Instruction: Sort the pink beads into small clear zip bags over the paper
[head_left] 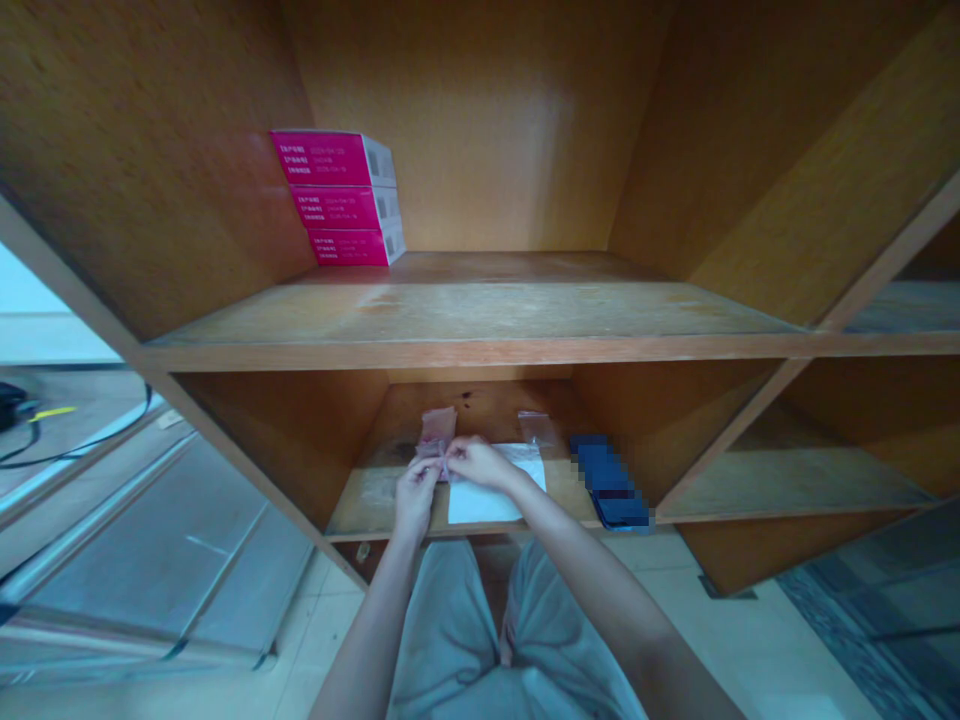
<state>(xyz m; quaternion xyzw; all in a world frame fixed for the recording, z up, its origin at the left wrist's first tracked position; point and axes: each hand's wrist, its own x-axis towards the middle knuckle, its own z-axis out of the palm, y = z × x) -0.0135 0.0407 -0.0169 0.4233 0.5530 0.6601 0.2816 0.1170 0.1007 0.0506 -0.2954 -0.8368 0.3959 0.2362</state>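
On the lower shelf, my left hand [415,495] and my right hand [478,461] meet with fingertips pinched together. Between them is something small, pale and purplish, too small to make out, perhaps thin plastic. Directly behind the fingers lies a pinkish packet [438,424], partly hidden by my hands. A white sheet [484,505] rests under my right hand and wrist, near the shelf's front edge. Farther back and to the right is a clear plastic bag [535,428], lying flat.
A dark blue, pixelated object [611,482] lies at the right of the lower shelf [562,510]. Three pink boxes [345,208] are stacked on the upper shelf at left. The upper shelf's front edge [480,353] runs above my hands. Glass panels [165,560] stand at left.
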